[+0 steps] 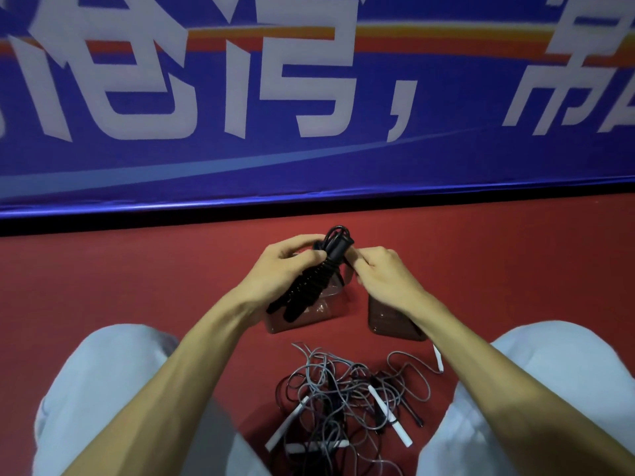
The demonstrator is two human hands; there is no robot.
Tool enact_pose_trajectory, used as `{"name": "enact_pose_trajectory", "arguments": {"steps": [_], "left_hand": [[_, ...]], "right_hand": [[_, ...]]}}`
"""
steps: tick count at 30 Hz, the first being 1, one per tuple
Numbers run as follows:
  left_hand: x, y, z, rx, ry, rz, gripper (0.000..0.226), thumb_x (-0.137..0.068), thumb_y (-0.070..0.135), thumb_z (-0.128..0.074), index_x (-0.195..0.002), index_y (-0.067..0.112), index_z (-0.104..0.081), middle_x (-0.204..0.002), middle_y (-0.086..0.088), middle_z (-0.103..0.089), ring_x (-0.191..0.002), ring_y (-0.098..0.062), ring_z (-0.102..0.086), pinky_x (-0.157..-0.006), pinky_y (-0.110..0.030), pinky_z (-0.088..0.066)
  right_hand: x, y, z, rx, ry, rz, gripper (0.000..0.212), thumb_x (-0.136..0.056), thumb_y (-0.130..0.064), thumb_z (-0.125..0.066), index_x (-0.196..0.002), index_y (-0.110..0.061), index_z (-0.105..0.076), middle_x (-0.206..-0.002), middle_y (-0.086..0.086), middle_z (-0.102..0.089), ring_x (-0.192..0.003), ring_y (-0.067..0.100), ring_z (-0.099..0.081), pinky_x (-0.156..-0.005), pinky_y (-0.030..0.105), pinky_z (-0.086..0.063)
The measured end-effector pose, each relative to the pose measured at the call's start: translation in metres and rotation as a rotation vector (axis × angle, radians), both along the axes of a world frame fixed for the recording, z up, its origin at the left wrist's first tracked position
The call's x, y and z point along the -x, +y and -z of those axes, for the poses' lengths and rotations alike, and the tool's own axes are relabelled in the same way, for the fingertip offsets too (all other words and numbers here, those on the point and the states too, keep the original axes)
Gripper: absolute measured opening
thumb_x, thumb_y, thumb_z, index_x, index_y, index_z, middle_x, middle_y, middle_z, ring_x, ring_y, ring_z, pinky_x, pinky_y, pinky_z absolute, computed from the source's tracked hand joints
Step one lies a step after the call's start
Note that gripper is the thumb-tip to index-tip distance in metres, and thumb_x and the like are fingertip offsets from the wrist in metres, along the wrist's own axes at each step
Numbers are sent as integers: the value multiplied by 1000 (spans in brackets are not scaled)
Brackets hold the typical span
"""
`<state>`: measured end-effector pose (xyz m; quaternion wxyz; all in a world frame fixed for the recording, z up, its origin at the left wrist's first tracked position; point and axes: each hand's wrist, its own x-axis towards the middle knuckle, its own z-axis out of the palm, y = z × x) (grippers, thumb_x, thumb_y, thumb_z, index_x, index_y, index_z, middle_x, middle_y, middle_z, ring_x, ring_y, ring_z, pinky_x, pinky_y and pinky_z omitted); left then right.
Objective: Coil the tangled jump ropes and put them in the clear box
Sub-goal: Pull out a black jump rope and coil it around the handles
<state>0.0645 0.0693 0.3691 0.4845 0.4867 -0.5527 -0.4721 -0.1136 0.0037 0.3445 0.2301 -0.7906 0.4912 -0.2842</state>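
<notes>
My left hand [287, 261] grips a black jump rope [319, 273] by its two ribbed handles, with the cord wound round them and looped above my fingers. My right hand [381, 273] pinches the cord just right of the bundle. Both hands hover over the clear box [309, 316], which sits on the red floor and is partly hidden by the rope. The clear lid [391, 321] lies to the right, under my right wrist. A tangled heap of grey and black jump ropes [347, 393] with white handles lies between my knees.
A blue banner [309, 97] with large white characters stands upright along the far edge of the red floor [137, 269]. My knees in light trousers [103, 389] flank the rope heap on both sides.
</notes>
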Motion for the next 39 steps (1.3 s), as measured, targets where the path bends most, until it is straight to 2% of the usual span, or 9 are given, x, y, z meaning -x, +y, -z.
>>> {"name": "enact_pose_trajectory", "arguments": {"steps": [7,13,17,20,24,27,30,34,39], "left_hand": [[0,-10,9,34,26,-220,15,-90,16,-67,-99,27,-69,-89,-19,-72,-66,-25,-66,-57,-36,-54],[-10,-17,16,78,-36,-356,17,-88,24,-70,-105,29,-66,-88,-17,-72,-68,-26,-69,-66,-50,-58],[-18,-21,21,106,-155,-397,24,-86,28,-72,-109,30,-66,-79,-12,-72,-64,-26,-69,-67,-50,-57],[-20,-23,24,115,-324,-377,27,-84,31,-73,-111,32,-67,-74,-3,-69,-65,-24,-69,-70,-48,-59],[-18,-21,22,101,-428,-304,25,-85,35,-71,-109,35,-66,-71,-1,-69,-60,-21,-68,-61,-42,-58],[-15,-18,21,58,-405,-222,21,-88,32,-68,-108,34,-65,-74,-7,-70,-59,-22,-68,-59,-41,-58],[-11,-16,19,10,-381,-134,18,-89,29,-68,-106,33,-67,-75,-9,-70,-60,-22,-67,-63,-40,-58],[-3,-11,18,-58,-359,-27,15,-90,26,-67,-104,29,-68,-85,-14,-73,-64,-20,-65,-62,-32,-54],[3,-14,18,-69,-281,-20,15,-91,24,-66,-106,21,-66,-90,-21,-72,-68,-26,-64,-64,-37,-53]], "right_hand": [[7,5,0,-118,39,-142,41,-102,-39,-36,-78,-18,-62,-56,5,-50,-42,14,-57,-57,41,-57],[2,11,1,-147,10,-200,11,-101,-18,-44,-111,-14,-48,-74,0,-59,-49,13,-54,-44,32,-55],[-6,22,-4,-147,-270,-253,8,-96,-10,-53,-102,-15,-50,-76,11,-65,-45,16,-54,-41,30,-50],[-9,24,-8,-272,-444,-356,18,-99,-20,-51,-92,-11,-65,-78,12,-68,-57,23,-62,-60,53,-57],[-1,21,-17,-537,-808,-503,44,-98,-26,-41,-125,6,-53,-110,25,-67,-83,33,-65,-58,35,-55],[-2,19,-17,-387,-813,-436,41,-98,-27,-47,-122,5,-55,-111,18,-69,-80,29,-69,-48,24,-50],[-6,20,-15,-132,-677,-297,14,-93,-18,-58,-99,-12,-69,-77,6,-73,-53,18,-63,-39,18,-41],[-2,15,-13,304,-424,-74,0,-81,-20,-75,-81,-21,-75,-67,-6,-49,-56,2,-44,-55,12,-33],[-9,20,-17,181,-549,-149,10,-96,-13,-54,-88,-13,-61,-87,-5,-64,-72,11,-64,-69,25,-51]]}}
